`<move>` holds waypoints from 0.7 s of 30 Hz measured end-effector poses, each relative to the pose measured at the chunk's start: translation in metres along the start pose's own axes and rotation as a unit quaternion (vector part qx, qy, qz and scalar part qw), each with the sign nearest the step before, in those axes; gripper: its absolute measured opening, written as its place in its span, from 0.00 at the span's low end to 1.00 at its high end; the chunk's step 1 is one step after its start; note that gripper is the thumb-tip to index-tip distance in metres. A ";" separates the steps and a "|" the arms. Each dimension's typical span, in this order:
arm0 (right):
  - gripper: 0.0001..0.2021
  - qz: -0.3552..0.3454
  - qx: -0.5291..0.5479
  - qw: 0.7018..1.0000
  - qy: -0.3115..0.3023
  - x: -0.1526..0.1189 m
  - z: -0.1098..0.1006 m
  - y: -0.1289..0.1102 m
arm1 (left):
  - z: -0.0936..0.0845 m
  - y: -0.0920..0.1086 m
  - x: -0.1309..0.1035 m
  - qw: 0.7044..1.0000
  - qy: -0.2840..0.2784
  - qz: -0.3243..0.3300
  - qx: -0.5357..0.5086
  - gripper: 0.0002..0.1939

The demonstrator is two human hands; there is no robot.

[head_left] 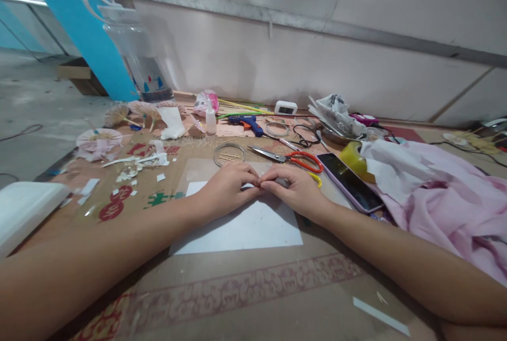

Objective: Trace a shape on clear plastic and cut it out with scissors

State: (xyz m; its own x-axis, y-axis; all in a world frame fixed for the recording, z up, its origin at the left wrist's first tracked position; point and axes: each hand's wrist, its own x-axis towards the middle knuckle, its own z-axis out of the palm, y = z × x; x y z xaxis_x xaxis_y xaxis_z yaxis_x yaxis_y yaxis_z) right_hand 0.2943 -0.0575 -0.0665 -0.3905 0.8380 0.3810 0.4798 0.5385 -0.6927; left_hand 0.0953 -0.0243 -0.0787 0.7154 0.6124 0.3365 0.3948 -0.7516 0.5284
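My left hand [227,188] and my right hand [293,188] meet fingertip to fingertip above a white sheet of paper [245,227]. Both are pinched closed; whatever lies between the fingertips is too small to make out. Just beyond them are scissors with red handles [283,157] and a coil of wire [229,154] with short thin sticks inside it. A phone in a purple case [350,182] lies to the right of my right hand. Small white paper scraps [129,173] are scattered left of my left hand.
Along the back stand a large clear jug [144,58], a small bottle [210,119], a blue glue gun [246,123] and a white digital timer [285,107]. Yellow tape [354,160] and pink cloth [443,193] lie right. A white box-like object [29,209] sits at the left edge.
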 end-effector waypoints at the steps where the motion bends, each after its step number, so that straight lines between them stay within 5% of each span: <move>1: 0.04 -0.002 0.001 1.000 0.001 0.000 0.000 0.000 | 0.000 0.000 0.000 1.000 0.001 0.001 -0.001 0.11; 21: 0.05 -0.015 -0.022 0.999 0.022 0.000 0.000 0.000 | -0.004 0.009 -0.001 0.991 0.022 -0.040 -0.127 0.11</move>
State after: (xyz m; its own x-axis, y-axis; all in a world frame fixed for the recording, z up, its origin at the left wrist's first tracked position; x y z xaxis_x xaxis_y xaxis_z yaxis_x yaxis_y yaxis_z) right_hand 0.2940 -0.0580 -0.0669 -0.3702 0.8242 0.4285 0.5028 0.5657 -0.6536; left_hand 0.0954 -0.0303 -0.0710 0.6602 0.6814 0.3158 0.2878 -0.6179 0.7317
